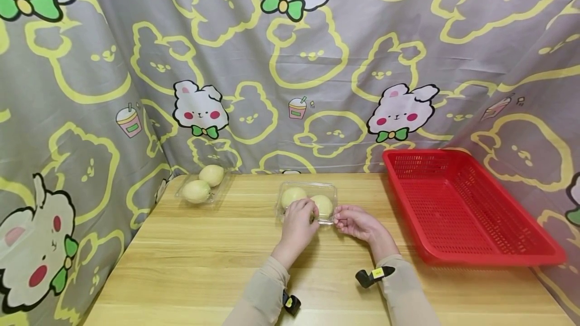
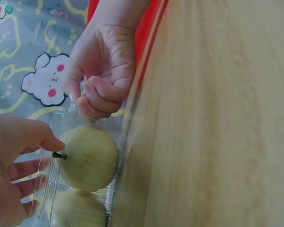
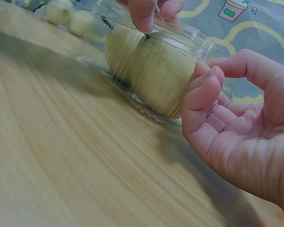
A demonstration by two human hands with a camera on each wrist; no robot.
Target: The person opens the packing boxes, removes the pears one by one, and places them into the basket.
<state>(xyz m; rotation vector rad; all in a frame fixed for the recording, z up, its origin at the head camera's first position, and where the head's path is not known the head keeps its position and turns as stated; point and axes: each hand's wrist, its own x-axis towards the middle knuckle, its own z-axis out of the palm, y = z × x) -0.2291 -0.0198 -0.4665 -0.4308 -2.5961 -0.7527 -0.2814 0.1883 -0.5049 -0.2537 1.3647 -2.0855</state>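
Note:
A clear plastic box (image 1: 308, 185) with two pale yellow-green round fruits (image 1: 293, 197) lies before the hands. The left hand (image 1: 299, 223) reaches over its near side; in the left wrist view that hand (image 2: 14, 165) has its fingers spread along the plastic, the thumb or forefinger by a dark fruit stem (image 2: 59, 155). At the box's right end the right hand (image 1: 358, 223) pinches the plastic edge between thumb and fingertips. In the right wrist view, the right hand (image 3: 246, 118) holds the corner with its fingers curled, beside the nearer fruit (image 3: 161, 71).
At the table's back left sits another clear box with two similar fruits (image 1: 196, 191). A large red perforated basket (image 1: 453, 205) stands on the right. Patterned cloth (image 1: 244, 64) hangs behind the wooden table (image 1: 204, 265) and at its sides.

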